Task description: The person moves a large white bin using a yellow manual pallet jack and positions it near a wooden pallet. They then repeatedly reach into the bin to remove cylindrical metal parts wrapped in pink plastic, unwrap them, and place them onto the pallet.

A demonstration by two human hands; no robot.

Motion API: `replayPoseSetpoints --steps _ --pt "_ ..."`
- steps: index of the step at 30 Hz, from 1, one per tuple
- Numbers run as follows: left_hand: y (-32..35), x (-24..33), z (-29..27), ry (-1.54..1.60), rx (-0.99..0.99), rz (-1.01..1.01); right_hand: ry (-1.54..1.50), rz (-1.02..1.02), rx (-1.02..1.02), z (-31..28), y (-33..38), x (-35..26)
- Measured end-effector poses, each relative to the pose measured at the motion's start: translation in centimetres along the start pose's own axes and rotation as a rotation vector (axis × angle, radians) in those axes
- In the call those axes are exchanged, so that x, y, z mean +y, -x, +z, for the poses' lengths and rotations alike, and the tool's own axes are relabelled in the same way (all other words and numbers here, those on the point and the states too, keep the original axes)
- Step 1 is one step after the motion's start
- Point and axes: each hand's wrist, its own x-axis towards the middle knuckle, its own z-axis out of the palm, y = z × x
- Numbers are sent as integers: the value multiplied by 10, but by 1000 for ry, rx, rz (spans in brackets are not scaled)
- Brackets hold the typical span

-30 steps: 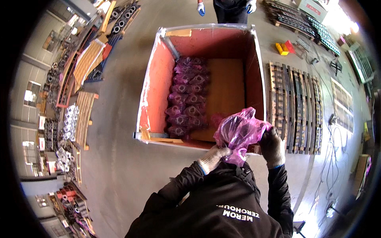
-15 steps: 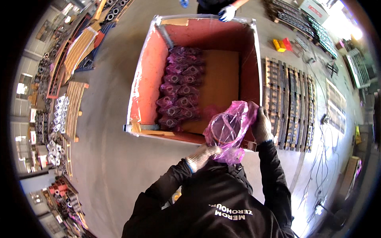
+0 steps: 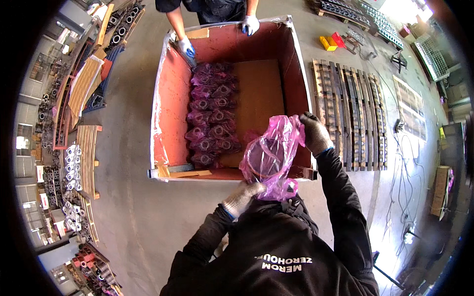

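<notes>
Since a moment ago the pink plastic bag (image 3: 272, 157) with its round part has come up higher and closer to the near wall of the big red crate (image 3: 170, 106), and two gloved hands of another person now show at the crate's far edge, where only one showed before.

The left hand (image 3: 243, 196), in a light knit glove, is under the bag's bottom end, fingers curled and closed around the bunched plastic there. The right hand (image 3: 314, 133), in a dark glove, grips the bag's upper edge, fingers pinched tight on the film, just above the crate's near right corner. The bag hangs between the two hands, over the near rim of the crate; a ring-shaped part shows dimly through the plastic.

Inside the crate, bagged parts (image 3: 211, 112) in the same pink film lie in two rows along the left side, on a brown cardboard sheet (image 3: 258, 96) that covers the floor. The right half of the sheet is bare.

The other person's hands, in white-and-blue gloves (image 3: 251, 23), rest on the far rim, one near the far left corner. A wooden pallet (image 3: 348, 111) lies on the concrete floor just right of the crate.
</notes>
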Motion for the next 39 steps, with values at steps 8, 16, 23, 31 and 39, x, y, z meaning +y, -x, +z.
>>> replayPoseSetpoints --steps 8,16,23,31,39 --pt "5 -8 4 110 -96 -25 -60 106 -51 29 7 16" --pt "0 -22 -6 249 -72 -81 115 41 -358 104 33 -55" --pt "-25 -54 -21 17 -118 -31 1115 -302 -390 210 34 -1" --pt "-16 -81 -33 40 -72 35 1400 -134 -991 261 171 109" --pt "-24 -123 -46 189 -1 211 1405 -806 -497 170 169 -27"
